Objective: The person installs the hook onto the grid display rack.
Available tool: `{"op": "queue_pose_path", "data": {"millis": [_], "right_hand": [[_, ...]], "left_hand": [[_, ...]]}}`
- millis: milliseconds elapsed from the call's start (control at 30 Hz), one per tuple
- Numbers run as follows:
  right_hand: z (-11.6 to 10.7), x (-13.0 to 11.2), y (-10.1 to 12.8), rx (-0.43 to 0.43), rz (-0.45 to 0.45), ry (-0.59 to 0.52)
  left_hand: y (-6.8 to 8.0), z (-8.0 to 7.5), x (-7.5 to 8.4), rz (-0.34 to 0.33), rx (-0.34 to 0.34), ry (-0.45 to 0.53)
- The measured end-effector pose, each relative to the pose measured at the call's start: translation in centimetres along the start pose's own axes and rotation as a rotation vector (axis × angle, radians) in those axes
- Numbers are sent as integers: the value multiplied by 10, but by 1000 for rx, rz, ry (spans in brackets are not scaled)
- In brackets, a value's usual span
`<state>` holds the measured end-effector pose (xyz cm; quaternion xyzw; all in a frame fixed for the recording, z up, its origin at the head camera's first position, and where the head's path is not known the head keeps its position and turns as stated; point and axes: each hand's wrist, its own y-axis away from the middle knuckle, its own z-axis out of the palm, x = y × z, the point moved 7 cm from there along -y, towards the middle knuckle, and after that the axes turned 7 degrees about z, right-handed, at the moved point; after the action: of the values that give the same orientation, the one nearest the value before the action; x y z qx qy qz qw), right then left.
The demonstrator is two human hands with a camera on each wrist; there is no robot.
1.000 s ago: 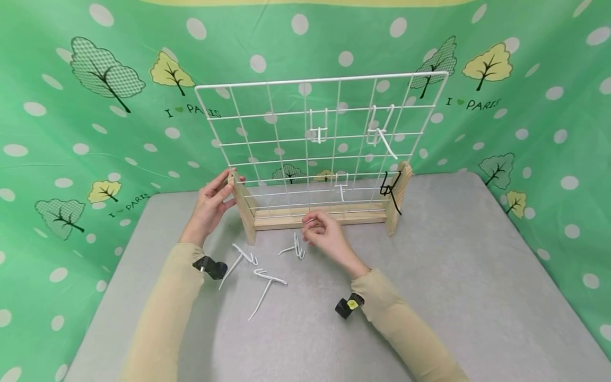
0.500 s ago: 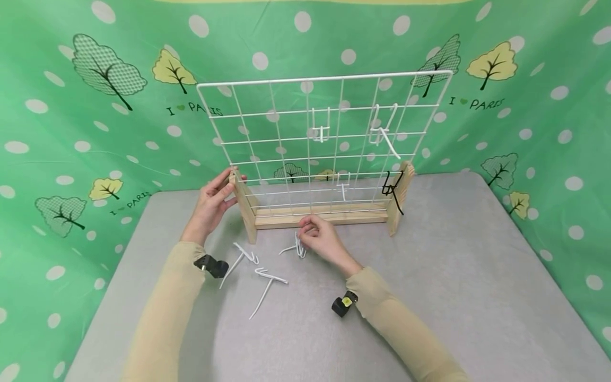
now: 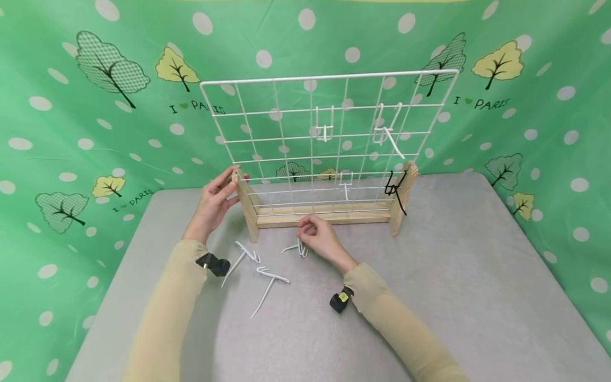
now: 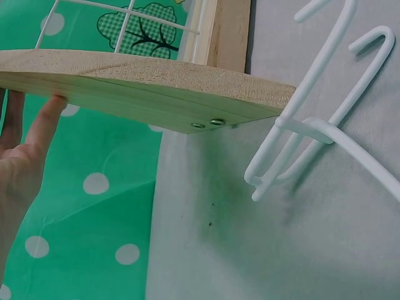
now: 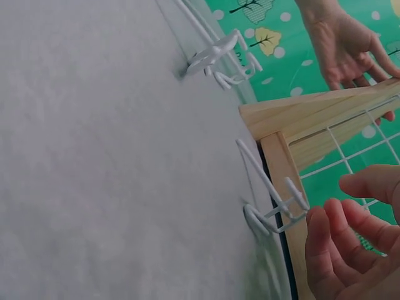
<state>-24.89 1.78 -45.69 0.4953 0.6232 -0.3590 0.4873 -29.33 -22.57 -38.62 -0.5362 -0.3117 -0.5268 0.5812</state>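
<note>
Left hand (image 3: 216,200) steadied the wooden stand (image 3: 248,209) at its left upright, fingers straight, pressing the wood w/o curling round it. Right hand (image 3: 321,239) was down at the white hook (image 3: 297,247) lying on the desk (image 3: 458,276) just in front of the stand's base; fingers curled, tips close together, but couldn't tell if they'd actually pinched it. Risks, as I judged them: thin wire could slip from a shallow pinch & tangle w/ the two loose hooks (image 3: 260,273) nearby; a bump could tip the wire grid (image 3: 286,132).
</note>
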Motion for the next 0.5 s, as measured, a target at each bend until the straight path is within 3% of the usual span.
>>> {"op": "queue_pose_path", "data": {"millis": [233,500], "right_hand": [[3,7,-4,2,-2,100],[7,15,-7,-22,29,118]], "left_hand": [[0,0,-1,-10,-6,2],[0,-1,0,0,-3,13]]}}
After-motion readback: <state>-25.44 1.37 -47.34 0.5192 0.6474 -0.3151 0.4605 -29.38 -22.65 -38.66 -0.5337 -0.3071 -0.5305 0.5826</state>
